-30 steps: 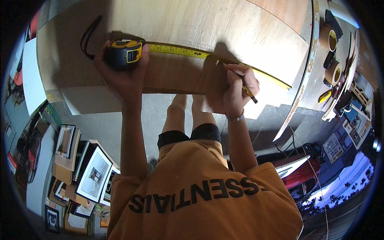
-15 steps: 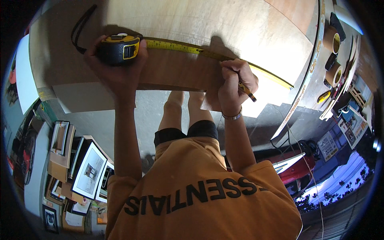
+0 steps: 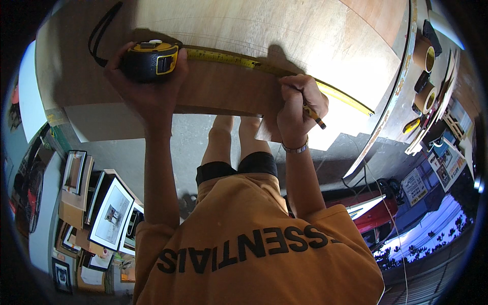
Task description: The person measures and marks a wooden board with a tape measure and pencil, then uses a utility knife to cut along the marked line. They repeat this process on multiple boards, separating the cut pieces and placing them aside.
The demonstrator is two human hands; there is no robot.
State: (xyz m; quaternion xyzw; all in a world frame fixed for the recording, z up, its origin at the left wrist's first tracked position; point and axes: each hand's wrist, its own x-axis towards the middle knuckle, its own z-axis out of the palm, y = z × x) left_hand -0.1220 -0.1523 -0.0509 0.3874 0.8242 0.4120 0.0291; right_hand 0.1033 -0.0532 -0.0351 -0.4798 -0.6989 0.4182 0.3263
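Observation:
My left hand [image 3: 147,96] is closed round a black and yellow tape measure [image 3: 147,63], its wrist strap looping off to the left. From the case the yellow blade [image 3: 223,57] runs rightward across a plywood sheet [image 3: 218,25], ending near the sheet's right side. My right hand [image 3: 303,104] pinches a black and yellow pencil [image 3: 314,117] just below the blade; the fingers hide its tip. Faint curved pencil lines cross the wood above the tape. The sheet's near edge has a cut-out, through which my legs show.
Rolls of brown tape [image 3: 427,96], a yellow and black cutter [image 3: 412,125] and thin wood strips lie to the right, past a worn metal edge [image 3: 389,99]. Framed pictures [image 3: 113,216] lean stacked at lower left. A cable [image 3: 381,188] hangs at lower right.
Both hands stay almost where they were, the tape still stretched out. The left hand and the strap have shifted very slightly; the view has tilted a little.

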